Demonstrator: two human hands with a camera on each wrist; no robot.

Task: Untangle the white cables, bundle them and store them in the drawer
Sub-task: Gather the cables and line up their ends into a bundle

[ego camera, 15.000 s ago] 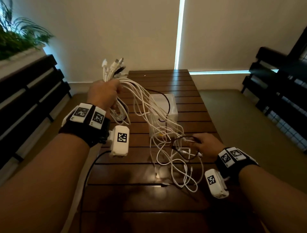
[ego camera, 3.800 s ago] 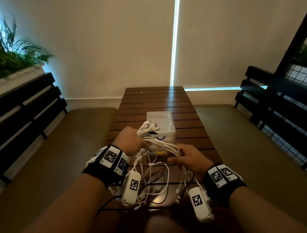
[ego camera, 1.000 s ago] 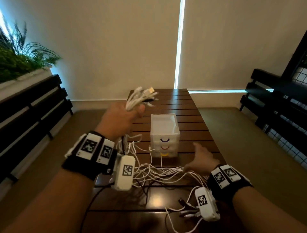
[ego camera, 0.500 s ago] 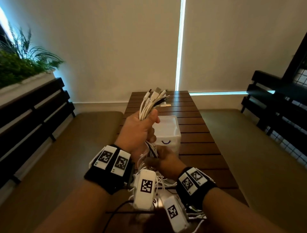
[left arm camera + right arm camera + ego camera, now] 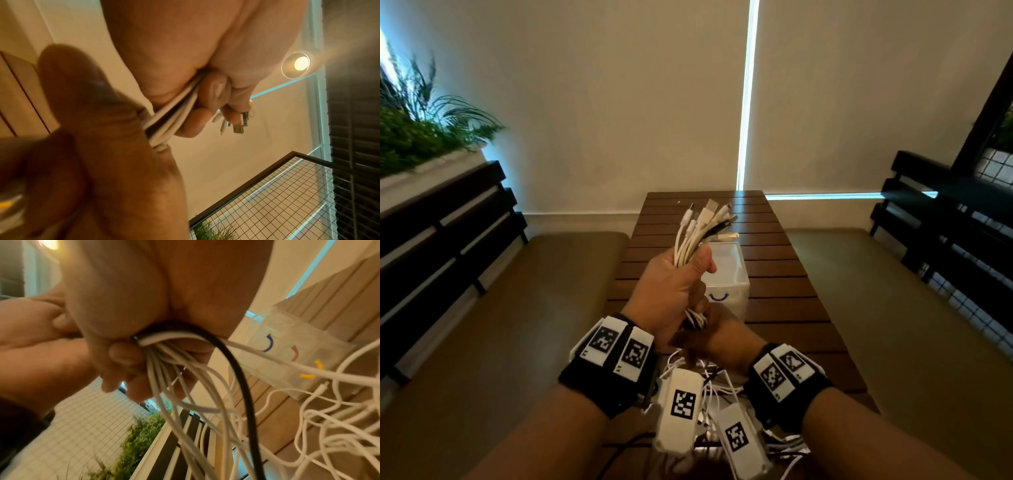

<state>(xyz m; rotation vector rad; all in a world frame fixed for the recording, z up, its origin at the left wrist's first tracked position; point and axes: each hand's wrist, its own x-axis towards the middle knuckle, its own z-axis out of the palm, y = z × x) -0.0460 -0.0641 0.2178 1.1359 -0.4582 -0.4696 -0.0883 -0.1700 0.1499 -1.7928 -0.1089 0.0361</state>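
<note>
1. Cables: your left hand is clenched round the white cables, with the plug ends fanned out above your fist and the thumb pressed across the bunch.
2. Your right hand sits directly beneath the left, touching it, fingers curled round the same bunch where it leaves your left fist.
3. The right wrist view confirms the hold: the strands spill from under your curled fingers, and one black cable runs among the white ones.
4. The left wrist view shows the white strands passing between your two fists, with metal USB plugs projecting past your fingertips.
5. Below your right hand the loose lengths hang down and lie in tangled loops on the wooden slat table, at its near end.
6. The translucent drawer unit stands on the table, about midway along it and just beyond your hands.
7. Its three drawer fronts carry blue, red and yellow handles, top to bottom; the head view shows only the blue handle. All three drawers appear closed.
8. Surroundings: a planter with greenery at the left, dark slatted benches on both sides, blinds behind the table's far edge.
</note>
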